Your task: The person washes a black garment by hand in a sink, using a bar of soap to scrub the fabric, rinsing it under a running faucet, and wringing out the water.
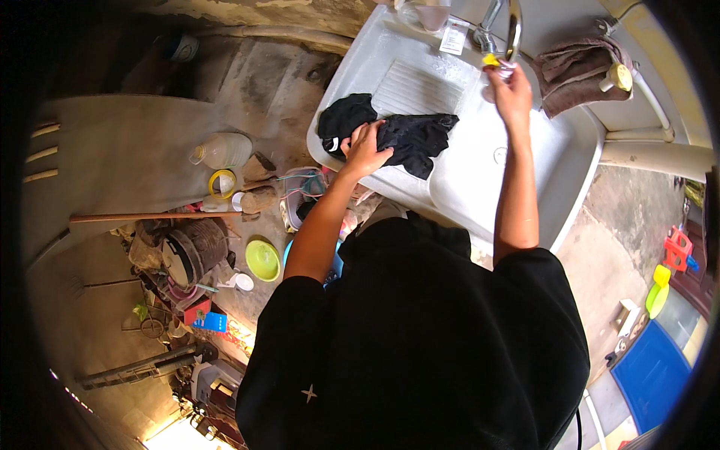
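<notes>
A wet-looking black garment (420,139) lies bunched on the washboard side of a white laundry sink (551,191). My left hand (365,150) is closed on it near its left part, fingers curled into the cloth. A small white tag shows beside those fingers. At the far side of the sink, my right hand (511,94) grips the end of the curved chrome faucet spout (515,30), next to a small yellow piece. The ribbed washboard (420,88) shows beyond the garment. The fingertips of my right hand are partly hidden.
A brown towel (581,71) hangs over the sink's back right edge, near a yellow-handled tap (616,78). A white card (454,36) sits by the faucet base. On the floor to the left are a plastic jug (225,150), a green basin (262,260) and a wooden pole (154,217).
</notes>
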The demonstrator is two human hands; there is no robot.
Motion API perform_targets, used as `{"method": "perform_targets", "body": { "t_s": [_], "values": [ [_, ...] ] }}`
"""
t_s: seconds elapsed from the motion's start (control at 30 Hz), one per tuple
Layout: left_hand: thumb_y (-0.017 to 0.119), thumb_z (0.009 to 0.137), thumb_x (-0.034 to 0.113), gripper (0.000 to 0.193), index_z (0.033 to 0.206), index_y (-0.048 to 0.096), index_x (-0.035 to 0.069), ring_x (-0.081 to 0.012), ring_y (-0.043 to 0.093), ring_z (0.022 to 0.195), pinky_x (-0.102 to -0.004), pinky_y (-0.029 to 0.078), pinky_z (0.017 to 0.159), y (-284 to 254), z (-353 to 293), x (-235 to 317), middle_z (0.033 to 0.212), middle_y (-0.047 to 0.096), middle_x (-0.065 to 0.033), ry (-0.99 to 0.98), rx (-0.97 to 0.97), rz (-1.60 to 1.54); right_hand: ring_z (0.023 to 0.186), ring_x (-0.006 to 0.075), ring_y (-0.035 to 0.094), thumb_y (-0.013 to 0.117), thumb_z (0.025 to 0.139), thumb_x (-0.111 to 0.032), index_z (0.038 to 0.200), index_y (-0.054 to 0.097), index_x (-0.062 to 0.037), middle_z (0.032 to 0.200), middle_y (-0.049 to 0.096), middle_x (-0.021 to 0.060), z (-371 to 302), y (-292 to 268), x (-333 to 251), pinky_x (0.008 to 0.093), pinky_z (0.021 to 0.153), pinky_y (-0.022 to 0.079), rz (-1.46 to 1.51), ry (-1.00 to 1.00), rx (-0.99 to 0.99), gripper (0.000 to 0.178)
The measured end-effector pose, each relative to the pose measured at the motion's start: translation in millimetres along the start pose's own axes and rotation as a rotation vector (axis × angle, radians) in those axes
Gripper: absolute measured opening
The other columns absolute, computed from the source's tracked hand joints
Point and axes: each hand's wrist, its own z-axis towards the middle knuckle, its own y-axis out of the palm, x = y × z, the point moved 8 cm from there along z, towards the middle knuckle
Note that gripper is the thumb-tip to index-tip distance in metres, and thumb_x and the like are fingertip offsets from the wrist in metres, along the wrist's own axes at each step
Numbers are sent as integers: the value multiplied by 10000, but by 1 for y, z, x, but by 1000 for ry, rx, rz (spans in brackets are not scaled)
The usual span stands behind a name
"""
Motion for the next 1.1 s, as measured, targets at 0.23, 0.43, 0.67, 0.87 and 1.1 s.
{"method": "perform_targets", "body": {
  "t_s": [0.23, 0.43, 0.67, 0.87, 1.1],
  "values": [
    [751, 728, 371, 827, 1453, 408, 166, -297, 323, 1424, -606, 205, 1051, -2, 0, 4, 1464, 463, -129, 48, -55, -16, 927, 264, 703, 737, 866, -297, 1214, 659, -75, 1004, 735, 133, 8, -87, -19, 355, 867, 515, -423, -10, 231, 420],
    [769, 726, 385, 837, 1451, 412, 166, -291, 325, 1422, -599, 213, 1048, -6, -4, 7, 1461, 469, -116, 60, -21, 11, 1103, 308, 592, 724, 768, -100, 1127, 633, -85, 1128, 656, 111, -58, -54, -86, 431, 972, 435, -600, -593, 574, 371],
    [742, 800, 298, 651, 1394, 494, 210, -290, 475, 1305, -540, 324, 1007, -24, -4, 15, 1340, 576, -89, 120, -51, -3, 1204, 382, 559, 790, 752, -233, 1224, 635, -67, 1274, 622, 183, -109, 101, -7, 431, 1047, 428, -330, -328, -431, 523],
    [756, 751, 225, 479, 1200, 636, 110, -309, 495, 1292, -522, 377, 1019, -80, -5, -16, 1323, 598, -87, 150, 290, 151, 1401, 380, 363, 863, 662, -290, 1269, 573, -158, 1463, 488, 125, -139, 132, 77, 529, 1105, 351, -555, -194, -630, 685],
    [769, 749, 369, 534, 1190, 659, 90, -441, 327, 1406, -627, 261, 1126, -69, -17, -50, 1517, 376, -245, -79, 256, 261, 1159, 352, 521, 854, 681, -331, 1158, 595, -137, 1151, 621, 79, -145, 120, 59, 520, 1022, 378, -514, -85, -428, 576]
  ]
}}
